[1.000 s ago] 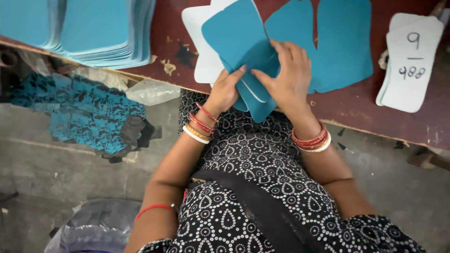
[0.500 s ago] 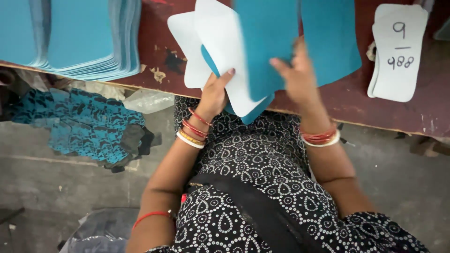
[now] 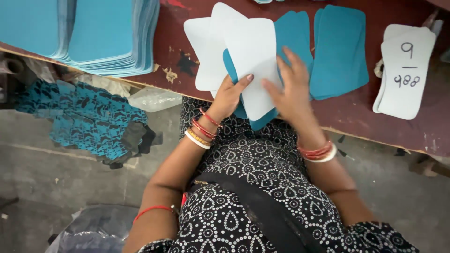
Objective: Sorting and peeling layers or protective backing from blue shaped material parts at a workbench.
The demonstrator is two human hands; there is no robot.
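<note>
Dark red, chipped wood: the long worktable (image 3: 178, 56) runs across the top. On its far left sits a tall stack of teal rounded sheets (image 3: 108, 35), with heaped teal offcuts (image 3: 89, 124) on the floor below. Right of centre lie flat teal cut pieces (image 3: 340, 51), and at the edge a white rounded card pile (image 3: 405, 70) with handwriting. In the middle, a white-backed teal piece (image 3: 253, 65) is held just above the table edge: the left hand (image 3: 232, 93) pinches its lower side, thumb on top, while the right hand (image 3: 293, 89) presses spread fingers against its right edge.
</note>
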